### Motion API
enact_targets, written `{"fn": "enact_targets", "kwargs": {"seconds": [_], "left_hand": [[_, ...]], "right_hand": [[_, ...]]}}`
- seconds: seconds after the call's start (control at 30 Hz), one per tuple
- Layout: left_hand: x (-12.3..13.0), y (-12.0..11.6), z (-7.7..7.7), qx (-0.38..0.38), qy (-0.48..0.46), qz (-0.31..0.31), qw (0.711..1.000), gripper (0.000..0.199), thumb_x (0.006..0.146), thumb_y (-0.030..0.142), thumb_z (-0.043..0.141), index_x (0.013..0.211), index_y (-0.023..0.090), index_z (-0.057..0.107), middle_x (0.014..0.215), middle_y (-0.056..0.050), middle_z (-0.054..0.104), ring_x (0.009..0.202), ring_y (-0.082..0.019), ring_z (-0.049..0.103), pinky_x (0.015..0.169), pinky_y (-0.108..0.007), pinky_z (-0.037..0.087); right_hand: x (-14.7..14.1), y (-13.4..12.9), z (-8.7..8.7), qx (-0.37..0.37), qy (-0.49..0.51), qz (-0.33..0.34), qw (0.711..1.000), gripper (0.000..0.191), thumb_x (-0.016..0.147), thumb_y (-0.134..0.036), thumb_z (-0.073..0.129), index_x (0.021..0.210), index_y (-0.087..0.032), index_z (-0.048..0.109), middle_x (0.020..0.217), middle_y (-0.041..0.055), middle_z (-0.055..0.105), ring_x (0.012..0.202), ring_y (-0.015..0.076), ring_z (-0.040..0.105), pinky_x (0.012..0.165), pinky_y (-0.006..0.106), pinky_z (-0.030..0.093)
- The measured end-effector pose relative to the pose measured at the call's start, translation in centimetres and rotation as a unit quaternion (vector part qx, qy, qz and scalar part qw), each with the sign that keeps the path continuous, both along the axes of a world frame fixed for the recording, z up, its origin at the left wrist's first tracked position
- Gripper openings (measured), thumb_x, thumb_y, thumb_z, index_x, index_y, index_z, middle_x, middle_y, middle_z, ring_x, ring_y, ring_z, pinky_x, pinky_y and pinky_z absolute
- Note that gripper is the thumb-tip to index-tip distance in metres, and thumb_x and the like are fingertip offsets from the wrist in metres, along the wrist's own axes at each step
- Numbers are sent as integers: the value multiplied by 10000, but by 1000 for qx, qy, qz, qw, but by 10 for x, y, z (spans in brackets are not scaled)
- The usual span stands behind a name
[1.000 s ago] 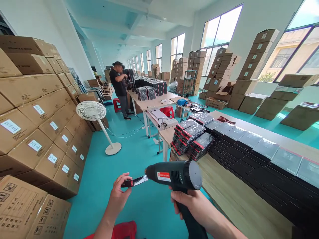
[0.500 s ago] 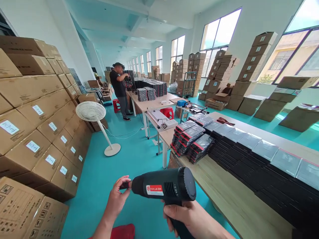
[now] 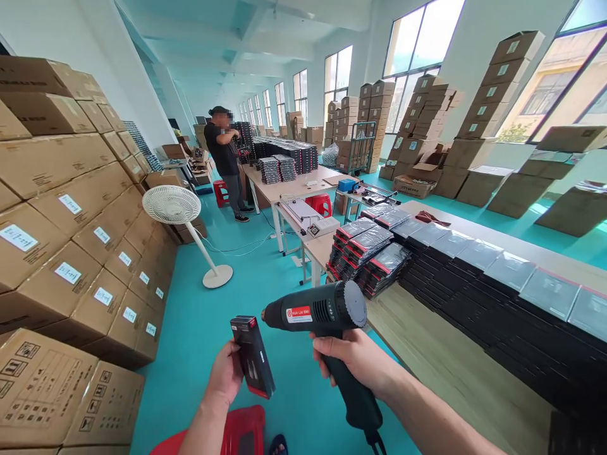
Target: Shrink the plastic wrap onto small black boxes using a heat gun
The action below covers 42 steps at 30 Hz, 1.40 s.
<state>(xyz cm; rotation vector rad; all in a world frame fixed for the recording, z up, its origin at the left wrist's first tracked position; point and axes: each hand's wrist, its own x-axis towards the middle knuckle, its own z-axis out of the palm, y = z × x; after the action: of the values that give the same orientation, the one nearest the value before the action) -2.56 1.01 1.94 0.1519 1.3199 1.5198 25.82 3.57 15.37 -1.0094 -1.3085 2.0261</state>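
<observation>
- The slim black box (image 3: 255, 359) is in the air, steeply upright, its long axis slanting from upper left to lower right; one narrow end faces up, and the red-edged other end points down and rightward.
- The fingers of the left hand (image 3: 224, 371) grasp the box by its left edge, above mid-length (the fingertips behind it are hidden), so most of its length extends below and to the right of them.
- The heat gun (image 3: 313, 308) has its barrel just above the fingers of the right hand (image 3: 345, 355), nearly level, its nozzle pointing left and slightly down toward the box's upper end, near but apart.
- Those right fingers are clenched round the handle; its lower part runs down and rightward below them, to the cord (image 3: 374, 441).
- Below the left fingers are a red stool (image 3: 233, 431) and, just right of it, a dark sandal (image 3: 278, 445).
- Right of the right fingers, the table (image 3: 422, 344) bears wrapped packs (image 3: 366, 246) and a long row of black packs (image 3: 474, 306).
- Beyond the left fingers stands a white fan (image 3: 171, 205); leftward, stacked cartons (image 3: 71, 243); farther off, a co-worker (image 3: 224, 151).
</observation>
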Motion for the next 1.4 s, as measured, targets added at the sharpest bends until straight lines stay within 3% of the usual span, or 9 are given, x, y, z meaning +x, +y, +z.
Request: {"fn": "enact_targets", "kwargs": {"seconds": [0.3,0.43,0.53,0.67,0.83,0.93,1.03,1.2,1.4], "left_hand": [[-11,-4,-17,30,-84,44,995,332,675,169,513,960,157,683,703,-56,688,594,-206,642,532,-318,517],[-13,-11,-23,77,-153,4,985,427,727,168,515,1126,126,660,664,-41,622,548,-171,583,518,-291,501],[-11,-17,-27,100,-221,-74,967,441,819,326,589,1215,135,618,756,-67,646,599,-171,594,516,-279,487],[0,-22,-29,88,-257,-135,953,703,774,635,645,1291,165,570,981,-147,710,803,-256,684,528,-292,498],[18,-20,-26,52,-237,-122,962,495,792,387,683,1221,144,638,970,-128,762,861,-271,731,787,-397,582],[21,-19,-22,-29,-204,-107,973,498,787,484,682,1166,160,681,815,-103,774,828,-332,749,746,-445,590],[17,-19,-16,-3,-213,-119,970,533,802,539,652,1184,169,689,839,-105,785,882,-358,750,779,-463,586],[17,-21,-9,47,-220,-128,966,509,842,446,633,1185,74,684,967,-162,787,838,-297,754,775,-394,590],[24,-21,-9,33,-189,-136,972,459,846,430,645,1158,96,694,1013,-164,782,815,-276,750,763,-396,599]], "right_hand": [[10,-31,-24,14,-82,141,987,109,691,-280,618,678,-190,558,638,-27,528,555,139,533,506,261,406],[33,-39,-36,-5,-104,173,980,100,665,-237,662,639,-184,581,627,-32,553,607,127,490,567,260,374],[48,-36,-53,-70,-110,143,981,147,660,-280,676,751,-178,622,641,-22,592,611,137,525,574,264,383],[39,-18,-73,-122,-63,14,990,363,671,-439,701,894,-161,635,671,7,630,504,141,539,473,270,390],[2,6,-66,-86,-3,-33,996,353,749,-499,646,854,-163,634,689,5,638,532,120,546,504,252,434],[-4,4,-49,-79,16,47,996,282,688,-377,725,846,-151,668,661,9,659,512,138,569,474,257,442],[6,-4,-43,-85,7,124,989,168,648,-242,756,754,-130,688,571,9,645,458,143,561,435,253,425],[20,6,-58,-183,64,-78,978,278,744,-380,744,861,-134,692,695,12,670,527,119,595,453,217,442],[21,19,-58,-253,107,-103,956,246,809,-350,689,891,-118,696,738,14,633,556,89,576,486,190,441]]}}
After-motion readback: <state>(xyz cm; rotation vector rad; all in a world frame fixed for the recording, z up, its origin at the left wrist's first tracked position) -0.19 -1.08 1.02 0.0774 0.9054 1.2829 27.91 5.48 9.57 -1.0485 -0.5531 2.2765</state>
